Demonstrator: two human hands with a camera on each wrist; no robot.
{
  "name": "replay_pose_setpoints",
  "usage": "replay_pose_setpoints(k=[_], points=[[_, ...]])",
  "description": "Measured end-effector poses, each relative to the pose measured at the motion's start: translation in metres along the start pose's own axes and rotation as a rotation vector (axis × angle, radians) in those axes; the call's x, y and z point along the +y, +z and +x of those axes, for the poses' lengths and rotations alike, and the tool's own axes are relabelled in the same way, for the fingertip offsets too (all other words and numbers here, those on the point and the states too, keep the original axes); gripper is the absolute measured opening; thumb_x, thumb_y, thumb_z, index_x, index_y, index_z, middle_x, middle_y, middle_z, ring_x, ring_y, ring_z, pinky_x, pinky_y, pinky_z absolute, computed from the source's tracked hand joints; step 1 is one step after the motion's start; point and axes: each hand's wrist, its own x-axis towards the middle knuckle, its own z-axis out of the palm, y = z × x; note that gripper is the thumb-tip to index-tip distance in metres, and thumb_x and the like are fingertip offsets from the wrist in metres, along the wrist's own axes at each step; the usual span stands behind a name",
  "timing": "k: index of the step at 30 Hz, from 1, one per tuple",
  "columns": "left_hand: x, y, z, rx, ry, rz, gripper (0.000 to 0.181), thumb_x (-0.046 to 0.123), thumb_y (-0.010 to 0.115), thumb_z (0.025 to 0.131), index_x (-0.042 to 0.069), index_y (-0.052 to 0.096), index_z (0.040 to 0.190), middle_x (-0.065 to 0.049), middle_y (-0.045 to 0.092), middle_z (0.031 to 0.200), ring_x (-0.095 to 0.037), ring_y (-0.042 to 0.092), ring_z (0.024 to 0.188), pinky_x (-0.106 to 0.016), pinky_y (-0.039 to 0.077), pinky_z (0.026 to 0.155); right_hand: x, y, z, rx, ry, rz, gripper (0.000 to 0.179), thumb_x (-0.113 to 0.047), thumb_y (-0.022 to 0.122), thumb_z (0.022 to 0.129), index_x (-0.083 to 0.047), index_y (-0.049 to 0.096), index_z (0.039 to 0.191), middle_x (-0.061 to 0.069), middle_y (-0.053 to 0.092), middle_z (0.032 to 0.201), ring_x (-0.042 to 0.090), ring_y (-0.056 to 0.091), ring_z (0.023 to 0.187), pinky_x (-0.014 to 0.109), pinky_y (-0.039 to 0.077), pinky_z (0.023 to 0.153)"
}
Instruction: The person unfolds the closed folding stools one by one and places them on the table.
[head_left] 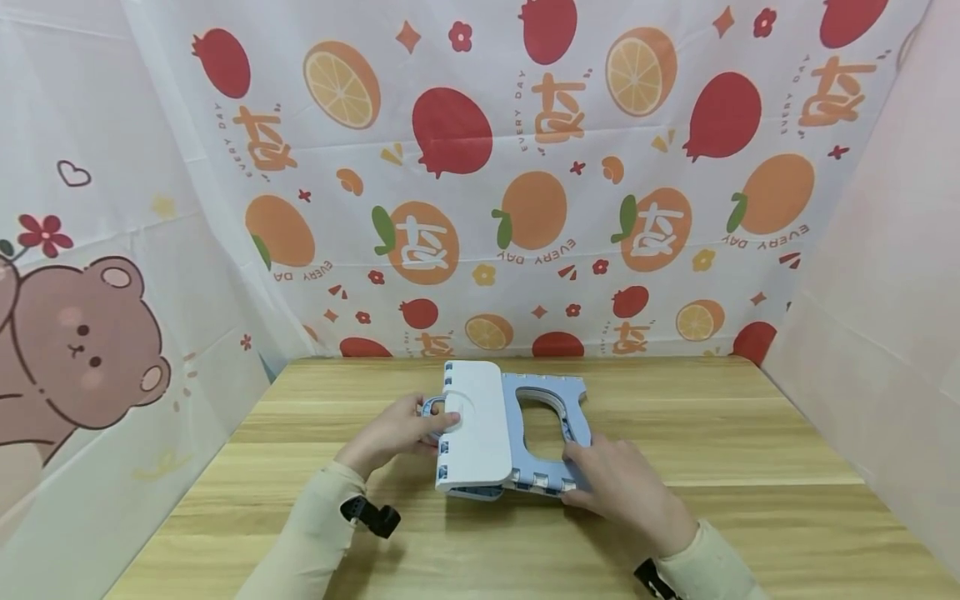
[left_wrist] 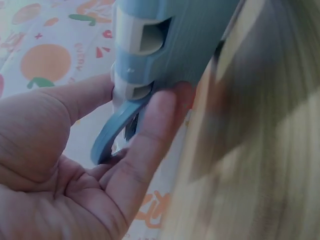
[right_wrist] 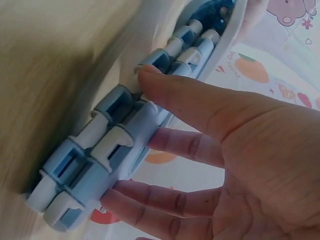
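Note:
A folding step stool [head_left: 476, 425] of white and light-blue plastic lies partly folded on the table. Its white top panel is on the left, and its blue leg panel [head_left: 546, 462], with a large cut-out, lies to the right. My left hand [head_left: 397, 433] grips the left edge by the blue carry handle [left_wrist: 112, 131], thumb on the white panel and fingers underneath. On the other side, my right hand [head_left: 618, 483] holds the near right corner of the blue leg panel, its thumb on the hinge row [right_wrist: 107, 127] and its fingers across the panel face.
The wood-grain table [head_left: 720, 517] extends around the stool on both sides. Behind it hangs a fruit-print cloth [head_left: 465, 217], and a bear-print cloth [head_left: 82, 350] hangs at the left. A black strap [head_left: 371, 515] circles the left wrist.

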Motion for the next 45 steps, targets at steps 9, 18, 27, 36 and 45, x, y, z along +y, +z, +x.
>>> replay_pose_setpoints(k=[9,18,27,36,45], points=[[0.011,0.0,-0.002,0.121,0.051,-0.035,0.047,0.032,0.072,0.105,-0.001,0.048,0.13,-0.019,0.076,0.116,-0.018,0.077,0.086,-0.035,0.067,0.08,-0.004,-0.002,0.004,-0.028,0.05,0.106,0.036,-0.034,0.094,0.083,-0.013,0.072,0.102,-0.002,0.053,0.077,0.013,0.048,0.067,0.027,0.037,0.056],[0.023,0.005,-0.003,0.21,0.07,-0.075,0.036,0.03,0.069,0.107,-0.001,0.063,0.125,-0.013,0.079,0.112,-0.015,0.077,0.09,-0.031,0.066,0.083,-0.001,-0.001,0.007,-0.004,0.022,0.133,0.04,-0.038,0.092,0.085,-0.011,0.074,0.109,-0.005,0.055,0.077,0.01,0.047,0.067,0.024,0.037,0.056],[0.032,0.007,-0.009,0.204,0.135,-0.174,0.045,0.028,0.066,0.108,-0.008,0.064,0.134,-0.007,0.082,0.103,-0.007,0.077,0.085,-0.024,0.064,0.081,0.003,-0.001,0.008,0.01,0.005,0.213,0.038,-0.038,0.09,0.088,-0.013,0.074,0.112,-0.004,0.059,0.08,0.008,0.048,0.067,0.022,0.039,0.055],[0.042,0.007,-0.017,0.214,0.172,-0.178,0.045,0.027,0.066,0.109,-0.009,0.066,0.136,-0.007,0.081,0.108,-0.006,0.077,0.09,-0.022,0.064,0.083,0.005,-0.002,0.01,0.026,-0.005,0.256,0.039,-0.038,0.089,0.089,-0.013,0.074,0.114,-0.004,0.058,0.076,0.007,0.047,0.064,0.022,0.038,0.053],[0.051,0.013,-0.026,0.225,0.221,-0.184,0.043,0.028,0.065,0.109,-0.007,0.067,0.135,-0.004,0.08,0.106,-0.006,0.076,0.089,-0.021,0.063,0.085,0.005,-0.001,0.012,0.029,-0.011,0.327,0.038,-0.037,0.086,0.091,-0.013,0.074,0.117,-0.005,0.058,0.072,0.002,0.043,0.057,0.02,0.034,0.049]])
